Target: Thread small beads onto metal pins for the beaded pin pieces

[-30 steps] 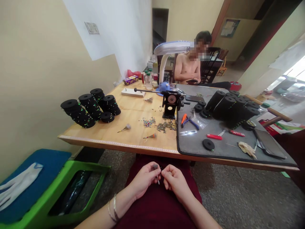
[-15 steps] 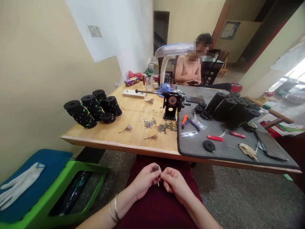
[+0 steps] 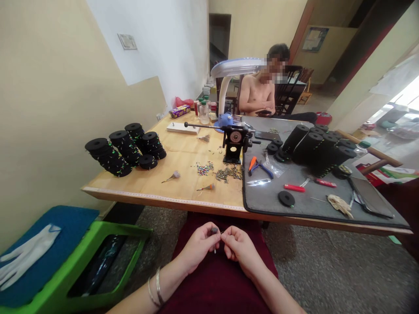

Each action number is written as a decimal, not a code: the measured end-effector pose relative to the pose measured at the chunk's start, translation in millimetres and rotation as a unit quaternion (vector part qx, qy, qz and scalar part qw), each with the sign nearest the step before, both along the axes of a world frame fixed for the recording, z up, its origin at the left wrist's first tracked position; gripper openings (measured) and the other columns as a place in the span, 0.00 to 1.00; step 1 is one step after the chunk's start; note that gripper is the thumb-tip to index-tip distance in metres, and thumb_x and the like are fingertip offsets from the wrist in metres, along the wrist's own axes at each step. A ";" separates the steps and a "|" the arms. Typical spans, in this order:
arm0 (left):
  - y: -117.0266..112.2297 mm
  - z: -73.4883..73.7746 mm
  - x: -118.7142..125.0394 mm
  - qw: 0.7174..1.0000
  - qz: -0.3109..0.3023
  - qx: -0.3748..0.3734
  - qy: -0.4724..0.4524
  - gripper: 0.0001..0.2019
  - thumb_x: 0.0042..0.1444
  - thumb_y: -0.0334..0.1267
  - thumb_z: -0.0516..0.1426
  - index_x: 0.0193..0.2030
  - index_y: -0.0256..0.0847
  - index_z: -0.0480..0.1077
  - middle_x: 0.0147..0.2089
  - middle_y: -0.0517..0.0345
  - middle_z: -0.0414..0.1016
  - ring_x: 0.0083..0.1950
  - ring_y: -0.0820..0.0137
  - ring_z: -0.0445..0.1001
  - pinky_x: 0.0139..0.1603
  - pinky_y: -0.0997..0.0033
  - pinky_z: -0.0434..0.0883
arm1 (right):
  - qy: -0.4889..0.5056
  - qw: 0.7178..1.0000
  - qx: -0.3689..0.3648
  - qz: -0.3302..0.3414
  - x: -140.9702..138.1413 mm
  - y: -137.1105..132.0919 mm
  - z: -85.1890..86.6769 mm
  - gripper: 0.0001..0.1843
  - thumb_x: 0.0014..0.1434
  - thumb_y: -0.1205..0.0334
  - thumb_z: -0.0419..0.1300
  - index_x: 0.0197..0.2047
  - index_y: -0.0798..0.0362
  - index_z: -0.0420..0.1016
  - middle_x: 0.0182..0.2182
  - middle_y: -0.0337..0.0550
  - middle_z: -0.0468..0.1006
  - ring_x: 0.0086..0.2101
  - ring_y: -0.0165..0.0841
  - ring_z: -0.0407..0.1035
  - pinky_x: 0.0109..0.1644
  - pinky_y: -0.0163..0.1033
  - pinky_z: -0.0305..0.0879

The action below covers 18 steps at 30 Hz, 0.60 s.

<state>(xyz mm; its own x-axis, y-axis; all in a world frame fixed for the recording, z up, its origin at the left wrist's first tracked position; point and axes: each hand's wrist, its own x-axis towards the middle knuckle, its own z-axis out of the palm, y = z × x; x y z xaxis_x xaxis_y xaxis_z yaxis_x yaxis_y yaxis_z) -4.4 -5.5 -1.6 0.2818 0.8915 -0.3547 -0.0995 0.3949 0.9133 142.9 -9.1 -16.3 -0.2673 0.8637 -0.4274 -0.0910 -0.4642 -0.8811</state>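
Above my lap, my left hand is closed around a small bundle with a dark grey tufted top. A thin whitish end pokes out below the fingers. Close beside it, my right hand is pinched with its fingertips almost meeting the left ones; whatever sits in that pinch is too small to make out. On the table ahead lie similar small bundles, one with a pale tuft and one with an orange band. Behind them are a pile of coloured beads and a heap of small metal pieces.
A black hand-cranked winder stands mid-table near a lamp. Black foam spools are stacked left, more right. Pliers and snips lie on the grey mat. A person sits opposite.
My fingers have shifted slightly around the bundle, and its dark top shows a little more. The whole view has moved a touch; the table things stay put.
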 end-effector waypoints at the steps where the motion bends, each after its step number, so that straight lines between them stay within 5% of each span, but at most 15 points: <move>1: -0.2 1.2 0.1 1.000 -0.004 0.013 0.017 0.10 0.49 0.40 0.59 0.27 0.38 0.63 0.21 0.65 0.64 0.22 0.77 0.60 0.25 0.75 0.56 | -0.008 1.000 0.007 -0.002 -0.3 0.2 -0.3 0.18 0.50 0.48 0.62 0.27 0.53 0.63 0.09 0.28 0.65 0.11 0.19 0.47 0.16 0.28 0.38; 18: -1.6 -2.8 2.4 0.996 -0.045 0.031 0.073 0.12 0.50 0.45 0.58 0.29 0.38 0.63 0.21 0.63 0.67 0.19 0.78 0.58 0.21 0.76 0.55 | 0.047 0.996 0.009 -0.081 -0.9 2.2 -2.7 0.18 0.50 0.48 0.61 0.28 0.52 0.61 0.08 0.24 0.59 0.11 0.20 0.42 0.16 0.29 0.35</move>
